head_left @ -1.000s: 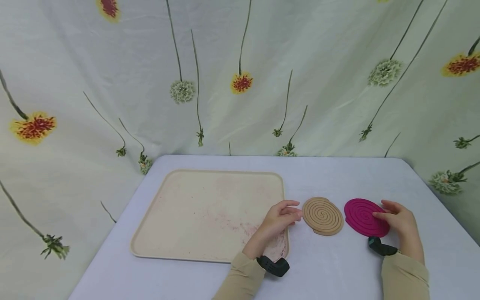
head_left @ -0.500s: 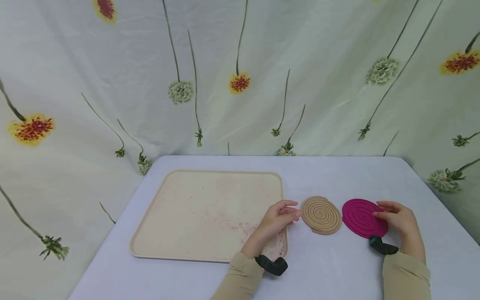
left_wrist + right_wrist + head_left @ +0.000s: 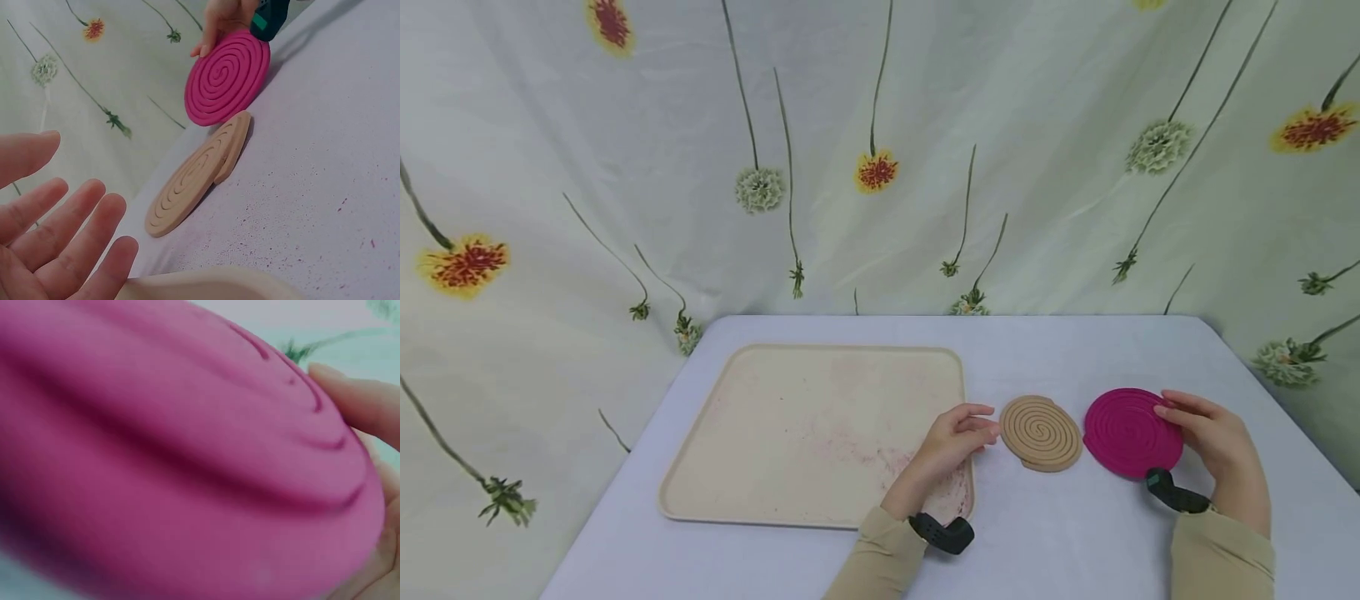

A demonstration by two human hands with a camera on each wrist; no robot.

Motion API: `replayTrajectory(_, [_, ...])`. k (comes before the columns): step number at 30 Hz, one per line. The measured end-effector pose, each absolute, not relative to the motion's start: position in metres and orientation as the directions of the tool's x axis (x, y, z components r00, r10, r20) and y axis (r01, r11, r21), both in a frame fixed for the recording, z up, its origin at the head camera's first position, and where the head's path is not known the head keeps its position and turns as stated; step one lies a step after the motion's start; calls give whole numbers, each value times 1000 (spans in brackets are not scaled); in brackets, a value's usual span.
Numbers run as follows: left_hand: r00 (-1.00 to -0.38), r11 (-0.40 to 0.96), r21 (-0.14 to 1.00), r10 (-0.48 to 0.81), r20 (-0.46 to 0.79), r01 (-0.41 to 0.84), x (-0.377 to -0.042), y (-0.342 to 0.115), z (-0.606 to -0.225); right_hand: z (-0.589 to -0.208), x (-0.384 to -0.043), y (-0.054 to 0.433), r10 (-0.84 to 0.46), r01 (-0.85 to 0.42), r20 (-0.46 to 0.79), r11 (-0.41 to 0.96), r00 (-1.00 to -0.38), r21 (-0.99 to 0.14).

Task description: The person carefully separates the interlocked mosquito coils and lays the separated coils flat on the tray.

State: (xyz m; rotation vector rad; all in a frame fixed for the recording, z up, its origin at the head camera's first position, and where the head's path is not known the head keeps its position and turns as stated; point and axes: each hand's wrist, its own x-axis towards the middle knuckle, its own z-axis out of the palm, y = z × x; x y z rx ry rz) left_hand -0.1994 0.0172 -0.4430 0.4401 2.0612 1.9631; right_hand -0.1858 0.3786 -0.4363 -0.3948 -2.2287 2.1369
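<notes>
Between the thumb and fingers of my right hand [image 3: 1222, 444] is the edge of a magenta spiral coaster [image 3: 1123, 442]. In the left wrist view the magenta coaster [image 3: 219, 81] is tilted up off the table, its spiral face showing. It fills most of the right wrist view, blurred. A tan spiral coaster [image 3: 1041, 435] lies flat on the white table to its left. My left hand [image 3: 947, 443] hangs over the tray's right edge, fingers loosely bent and holding nothing. Its fingertips are close to the tan coaster's left rim.
A large cream tray [image 3: 790, 433] with reddish specks covers the table's left half. The white tabletop [image 3: 1045, 542] ends at a flower-printed cloth backdrop [image 3: 880, 233] behind. Each wrist wears a black camera band.
My right hand has raised the magenta coaster and shifted slightly right, tilting the disc toward the head camera. My left hand and the tan coaster have stayed in place.
</notes>
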Motion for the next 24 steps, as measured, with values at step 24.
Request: replayTrajectory(24, [-904,2,990,408,125,138,-203,10,-431,-459,-241,364,281,-122,22,-342,-959,-932])
